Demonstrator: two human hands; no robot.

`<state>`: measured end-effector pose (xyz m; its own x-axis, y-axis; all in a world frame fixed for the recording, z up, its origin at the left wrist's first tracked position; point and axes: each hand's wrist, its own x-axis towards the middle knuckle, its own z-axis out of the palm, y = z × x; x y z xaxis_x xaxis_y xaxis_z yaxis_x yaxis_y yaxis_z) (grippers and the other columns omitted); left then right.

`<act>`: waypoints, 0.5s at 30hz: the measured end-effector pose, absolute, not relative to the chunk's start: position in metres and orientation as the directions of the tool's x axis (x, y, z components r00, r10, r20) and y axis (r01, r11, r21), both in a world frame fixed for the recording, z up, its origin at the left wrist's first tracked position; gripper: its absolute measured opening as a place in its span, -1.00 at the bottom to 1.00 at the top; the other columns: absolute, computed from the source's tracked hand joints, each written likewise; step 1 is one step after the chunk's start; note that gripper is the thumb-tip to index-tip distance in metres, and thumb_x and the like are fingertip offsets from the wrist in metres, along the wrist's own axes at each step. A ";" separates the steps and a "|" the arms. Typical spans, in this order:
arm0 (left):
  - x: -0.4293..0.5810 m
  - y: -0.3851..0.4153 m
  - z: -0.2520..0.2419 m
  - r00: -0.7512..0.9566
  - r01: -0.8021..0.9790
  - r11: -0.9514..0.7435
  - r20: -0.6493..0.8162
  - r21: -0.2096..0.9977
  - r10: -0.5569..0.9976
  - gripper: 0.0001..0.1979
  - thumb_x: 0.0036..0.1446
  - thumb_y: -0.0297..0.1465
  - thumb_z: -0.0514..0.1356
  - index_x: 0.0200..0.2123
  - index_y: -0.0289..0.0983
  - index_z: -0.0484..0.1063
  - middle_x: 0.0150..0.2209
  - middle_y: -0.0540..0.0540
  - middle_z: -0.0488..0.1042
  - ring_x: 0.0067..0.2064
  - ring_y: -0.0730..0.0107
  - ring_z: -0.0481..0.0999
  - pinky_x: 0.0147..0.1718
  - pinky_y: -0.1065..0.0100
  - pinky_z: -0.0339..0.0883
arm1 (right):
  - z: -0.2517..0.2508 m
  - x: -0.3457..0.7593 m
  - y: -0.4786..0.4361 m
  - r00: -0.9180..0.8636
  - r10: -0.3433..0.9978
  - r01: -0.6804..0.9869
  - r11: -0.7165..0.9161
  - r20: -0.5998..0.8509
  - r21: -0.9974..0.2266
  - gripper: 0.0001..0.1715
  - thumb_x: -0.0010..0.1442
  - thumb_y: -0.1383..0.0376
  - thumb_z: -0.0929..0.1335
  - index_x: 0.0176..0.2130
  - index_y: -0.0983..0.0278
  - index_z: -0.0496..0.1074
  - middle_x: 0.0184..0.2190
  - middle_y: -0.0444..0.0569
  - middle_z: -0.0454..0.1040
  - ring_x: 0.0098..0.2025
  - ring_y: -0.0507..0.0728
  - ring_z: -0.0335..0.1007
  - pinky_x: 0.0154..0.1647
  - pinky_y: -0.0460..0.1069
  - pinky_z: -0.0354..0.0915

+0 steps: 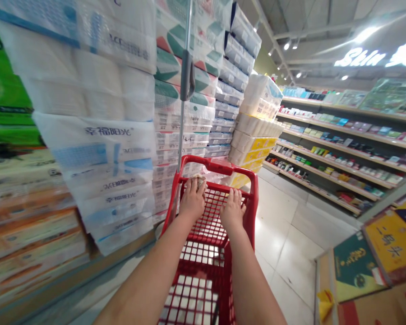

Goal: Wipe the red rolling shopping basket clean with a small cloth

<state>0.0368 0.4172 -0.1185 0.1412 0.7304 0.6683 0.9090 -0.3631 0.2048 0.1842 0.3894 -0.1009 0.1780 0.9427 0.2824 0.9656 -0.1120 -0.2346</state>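
A red plastic shopping cart (255, 203) with a grid panel stands in front of me, its raised red bar at the far end. My left hand (192, 201) lies on the left part of the panel, near its upper edge. A crumpled whitish cloth (199, 178) is under its fingertips, pressed against the red plastic. Further right, my right hand (232, 211) rests on the panel, fingers stretched forward to the upper edge and nothing visible in them. Below my forearms the grid shows pale floor through its holes.
Stacked tissue packs (115, 158) rise close on the left. An upright metal pole (182, 131) with a grey fitting stands by the cart's left corner. Wrapped paper rolls (253, 131) are piled ahead. Shelves of small goods (341, 149) line the right, with boxes (358, 266) nearer. Tiled floor (284, 234) runs between.
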 end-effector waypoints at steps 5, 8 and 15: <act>0.035 0.415 -0.120 0.265 0.908 -0.410 0.638 0.087 0.723 -0.41 0.14 -0.40 0.08 0.28 -0.20 0.18 0.37 -0.10 0.04 0.41 -0.10 -0.23 0.30 -0.10 -0.04 | -0.102 0.185 0.390 0.187 0.940 0.965 -0.122 0.286 -0.231 -0.13 0.18 0.31 0.19 0.38 0.34 -0.21 0.41 0.10 -0.28 0.43 0.16 -0.46 0.29 0.24 -0.07; 0.033 0.418 -0.120 0.138 0.949 -0.286 0.642 0.131 0.754 -0.39 0.17 -0.42 0.01 0.30 -0.37 0.11 0.35 -0.24 0.09 0.40 -0.10 -0.17 0.30 -0.10 -0.04 | -0.103 0.185 0.390 0.183 0.940 0.965 -0.116 0.289 -0.235 -0.13 0.17 0.30 0.19 0.38 0.32 -0.21 0.41 0.09 -0.27 0.42 0.16 -0.45 0.28 0.24 -0.06; 0.029 0.424 -0.122 0.169 0.924 -0.348 0.648 0.157 0.743 -0.41 0.15 -0.40 0.04 0.27 -0.37 0.18 0.32 -0.22 0.15 0.39 -0.20 -0.18 0.28 -0.18 -0.04 | -0.103 0.185 0.391 0.187 0.934 0.957 -0.104 0.304 -0.270 -0.10 0.15 0.31 0.21 0.38 0.36 -0.20 0.41 0.09 -0.25 0.42 0.18 -0.46 0.28 0.26 -0.06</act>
